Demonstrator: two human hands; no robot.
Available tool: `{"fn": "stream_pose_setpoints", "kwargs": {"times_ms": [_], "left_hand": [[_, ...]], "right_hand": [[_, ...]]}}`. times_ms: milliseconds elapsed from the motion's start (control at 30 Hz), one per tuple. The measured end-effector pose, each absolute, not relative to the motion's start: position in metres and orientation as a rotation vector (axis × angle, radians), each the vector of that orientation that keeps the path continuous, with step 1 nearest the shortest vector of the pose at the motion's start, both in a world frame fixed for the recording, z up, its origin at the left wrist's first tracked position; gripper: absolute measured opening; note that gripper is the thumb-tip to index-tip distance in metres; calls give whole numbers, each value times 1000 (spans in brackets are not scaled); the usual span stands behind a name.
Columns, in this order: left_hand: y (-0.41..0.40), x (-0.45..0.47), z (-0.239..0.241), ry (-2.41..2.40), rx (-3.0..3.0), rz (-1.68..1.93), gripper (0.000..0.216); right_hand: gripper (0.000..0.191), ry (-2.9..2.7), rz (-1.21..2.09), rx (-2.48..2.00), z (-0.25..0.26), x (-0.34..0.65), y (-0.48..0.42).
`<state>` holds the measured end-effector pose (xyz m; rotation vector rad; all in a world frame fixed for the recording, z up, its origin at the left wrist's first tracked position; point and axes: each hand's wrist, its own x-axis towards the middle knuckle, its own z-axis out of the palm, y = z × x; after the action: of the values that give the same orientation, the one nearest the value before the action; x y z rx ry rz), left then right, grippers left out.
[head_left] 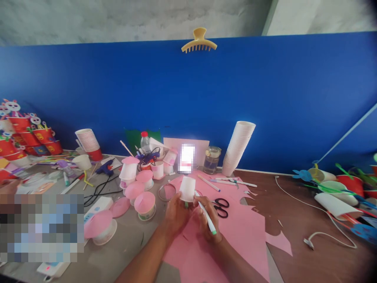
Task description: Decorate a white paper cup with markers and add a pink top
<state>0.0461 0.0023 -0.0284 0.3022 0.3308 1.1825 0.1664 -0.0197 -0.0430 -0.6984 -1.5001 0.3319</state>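
My left hand (176, 215) is closed around a small white paper cup (187, 188), held upside down above the pink paper. A bit of green shows just under the cup, too small to name. In my right hand (212, 232) is a white marker (207, 214) with a green end; its tip points at the cup's lower right side, and I cannot tell whether it touches. Black-handled scissors (221, 208) lie right of that hand. Pink paper sheets (241, 239) spread beneath both hands. Left of them stand several paper cups with pink paper cone tops (145, 201).
A lit phone (187, 157) leans at the back, beside a glass jar (212, 160) and a tall tilted cup stack (239, 147). A glue gun (106, 167) and power strip (98, 208) lie left. A white cable (318, 206) crosses the right side. Someone's hand (8, 186) shows far left.
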Motion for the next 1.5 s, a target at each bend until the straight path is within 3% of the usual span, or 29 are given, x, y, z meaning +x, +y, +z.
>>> {"fn": "stream_pose_setpoints", "kwargs": {"times_ms": [267,567,1000,1500], "left_hand": [[3,47,-24,358,293,1202,20],[3,48,-24,377,251,1209,18],[3,50,-21,431,249,1168,28],[6,49,-27,424,254,1228,21]], "right_hand": [[27,-1492,375,-689,-38,164,-23],[13,-1349,597,-751,-40,158,-27],[17,-1373,535,-731,-48,157,-23],[14,-1424,469,-728,-47,158,-21]]}}
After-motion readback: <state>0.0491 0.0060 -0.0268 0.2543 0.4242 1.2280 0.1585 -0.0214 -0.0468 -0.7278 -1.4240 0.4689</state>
